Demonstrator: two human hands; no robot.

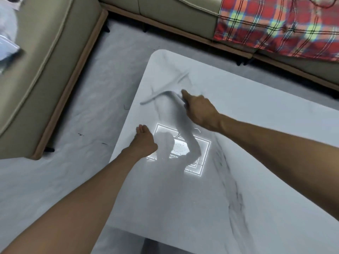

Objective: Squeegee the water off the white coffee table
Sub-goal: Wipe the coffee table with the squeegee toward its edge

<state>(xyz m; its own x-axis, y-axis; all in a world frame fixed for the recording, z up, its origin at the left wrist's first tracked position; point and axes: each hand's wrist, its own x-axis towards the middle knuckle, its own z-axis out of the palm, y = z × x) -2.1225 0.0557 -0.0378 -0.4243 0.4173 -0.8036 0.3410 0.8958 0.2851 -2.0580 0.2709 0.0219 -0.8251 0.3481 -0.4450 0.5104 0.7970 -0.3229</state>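
Our right hand [200,110] gripped the squeegee [157,95]; our left hand [145,142] lay loosely cupped, empty, at the left edge of the white coffee table [256,125]. Its glossy, grey-veined top showed a square light reflection [207,154]; beige sofas [55,61] and a red plaid blanket [275,24] stood beyond. The blurred squeegee blade lay near the far-left corner, long axis left-right.

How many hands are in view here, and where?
2. The left hand is at the left edge of the white coffee table; the right hand grips the blurred squeegee further in on the tabletop.
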